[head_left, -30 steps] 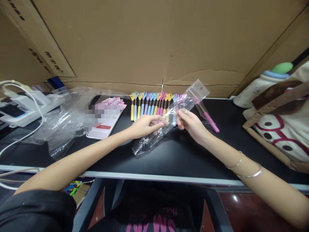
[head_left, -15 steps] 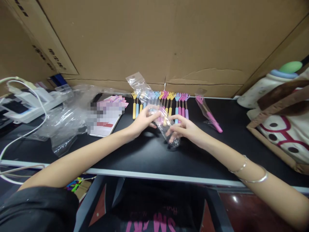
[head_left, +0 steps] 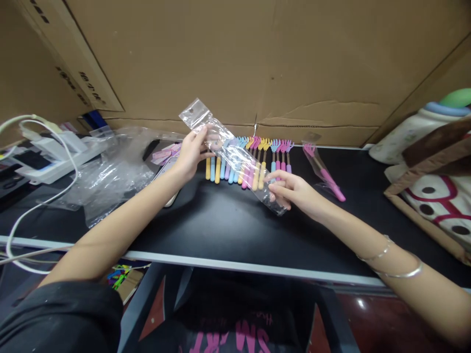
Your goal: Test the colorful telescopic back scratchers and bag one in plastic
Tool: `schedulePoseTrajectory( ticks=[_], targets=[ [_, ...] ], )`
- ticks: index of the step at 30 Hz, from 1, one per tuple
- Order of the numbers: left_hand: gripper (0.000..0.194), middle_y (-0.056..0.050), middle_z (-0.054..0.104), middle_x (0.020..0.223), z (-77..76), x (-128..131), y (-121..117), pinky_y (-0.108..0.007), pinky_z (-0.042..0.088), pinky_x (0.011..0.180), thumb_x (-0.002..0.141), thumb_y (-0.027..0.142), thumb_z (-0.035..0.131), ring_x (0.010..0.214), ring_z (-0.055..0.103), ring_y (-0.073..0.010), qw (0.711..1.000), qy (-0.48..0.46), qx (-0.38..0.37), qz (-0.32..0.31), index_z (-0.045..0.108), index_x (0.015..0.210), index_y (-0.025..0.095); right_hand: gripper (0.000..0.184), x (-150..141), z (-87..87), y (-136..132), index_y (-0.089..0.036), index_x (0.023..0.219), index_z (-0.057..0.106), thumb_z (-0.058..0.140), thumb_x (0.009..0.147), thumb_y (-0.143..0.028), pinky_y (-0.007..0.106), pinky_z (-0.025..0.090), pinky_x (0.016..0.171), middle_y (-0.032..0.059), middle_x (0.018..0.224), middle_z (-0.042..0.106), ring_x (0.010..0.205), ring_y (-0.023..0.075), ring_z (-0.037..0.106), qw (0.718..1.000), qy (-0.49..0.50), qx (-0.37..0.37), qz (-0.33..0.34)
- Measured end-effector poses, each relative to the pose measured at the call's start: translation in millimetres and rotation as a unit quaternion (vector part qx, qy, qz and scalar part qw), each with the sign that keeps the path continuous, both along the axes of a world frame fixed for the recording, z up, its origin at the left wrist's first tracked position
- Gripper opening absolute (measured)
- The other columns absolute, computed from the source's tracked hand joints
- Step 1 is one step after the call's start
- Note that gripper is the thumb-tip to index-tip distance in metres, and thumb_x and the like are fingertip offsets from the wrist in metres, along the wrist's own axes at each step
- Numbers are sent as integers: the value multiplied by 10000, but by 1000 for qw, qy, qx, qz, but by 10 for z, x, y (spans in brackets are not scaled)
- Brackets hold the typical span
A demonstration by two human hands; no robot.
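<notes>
A long clear plastic bag (head_left: 231,152) with a hang hole at its top is stretched slantwise between my hands. My left hand (head_left: 193,153) pinches it near the upper left end. At the lower right end, the fingers of my right hand (head_left: 289,189) are closed on it. Through the film I see a row of back scratchers (head_left: 218,169) with small claw heads and yellow, blue, pink and purple handles, lying side by side behind the bag. Right of the row lies a pink back scratcher (head_left: 328,182) partly inside its own clear bag.
Crumpled clear bags (head_left: 114,166) lie at the left, beside a white power strip (head_left: 55,157) with cables. A phone (head_left: 172,198) and pink cards (head_left: 165,153) sit behind my left forearm. A white bottle (head_left: 405,132) and a cloth bag (head_left: 437,196) stand right. Cardboard (head_left: 221,59) walls the back.
My left hand has moved up and left along the bag, and my right hand slightly right. The bag is now stretched straighter and the handles behind it show more.
</notes>
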State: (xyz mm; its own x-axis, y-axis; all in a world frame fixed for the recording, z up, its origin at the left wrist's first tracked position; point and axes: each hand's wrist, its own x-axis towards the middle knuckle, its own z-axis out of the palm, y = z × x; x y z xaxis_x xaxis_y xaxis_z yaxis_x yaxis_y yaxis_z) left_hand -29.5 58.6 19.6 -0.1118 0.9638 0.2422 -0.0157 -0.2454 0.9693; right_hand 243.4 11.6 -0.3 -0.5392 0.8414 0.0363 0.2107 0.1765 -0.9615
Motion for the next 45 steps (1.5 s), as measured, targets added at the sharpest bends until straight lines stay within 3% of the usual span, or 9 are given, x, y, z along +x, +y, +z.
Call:
schedulePoseTrajectory(
  ticks=[5, 11, 15, 23, 34, 40, 45],
  targets=[
    [349, -65, 662, 1049, -3, -92, 95, -199, 493, 549, 851, 457, 555, 713, 627, -124, 998, -34, 19, 49, 591, 1096, 211, 399, 7, 14, -2, -179, 1004, 537, 636, 795, -505, 201, 195, 367, -72, 538, 498, 370, 43, 324, 1000, 0, 3, -12],
    [251, -48, 665, 967, -26, -122, 155, -182, 452, 499, 823, 392, 586, 687, 611, -120, 996, -32, 3, 83, 617, 996, 213, 384, 7, 0, 3, -183, 929, 515, 639, 786, -518, 200, 238, 400, -72, 533, 485, 402, 50, 359, 1000, -5, 2, -10],
    [293, -56, 659, 1014, -28, -168, 186, -189, 453, 507, 796, 392, 622, 735, 620, -135, 995, -32, 4, 94, 621, 1031, 216, 376, 8, 15, -3, -183, 934, 525, 638, 782, -508, 208, 257, 413, -71, 532, 487, 415, 60, 378, 1000, -18, 5, -17],
    [534, -100, 637, 1067, -54, -202, 199, -274, 524, 626, 719, 565, 691, 843, 642, -199, 1000, 2, -2, 17, 633, 1079, 174, 360, 2, 19, -3, -158, 958, 591, 628, 781, -469, 225, 288, 429, -49, 552, 527, 430, 69, 414, 999, -49, 0, 7],
    [419, -61, 616, 909, -119, -115, 167, -243, 495, 572, 734, 518, 677, 785, 636, -188, 998, -6, 47, 36, 618, 974, 179, 329, -27, -7, -13, -177, 936, 583, 626, 774, -460, 217, 294, 404, -53, 543, 527, 422, 71, 429, 998, -53, -6, 20],
    [486, -68, 622, 938, -117, -102, 149, -270, 524, 622, 734, 573, 668, 864, 648, -217, 998, -16, 52, 35, 594, 1015, 184, 336, -32, -1, -14, -173, 930, 575, 635, 763, -458, 215, 313, 414, -47, 546, 546, 426, 72, 442, 997, -66, -18, 20],
    [552, -67, 615, 1096, -61, -185, 211, -282, 535, 696, 702, 632, 677, 1085, 595, -262, 994, -41, 71, 72, 579, 1037, 203, 368, -24, -24, -7, -174, 930, 561, 635, 757, -490, 219, 285, 406, -56, 545, 540, 409, 66, 425, 998, -56, -20, 19]
  ],
)
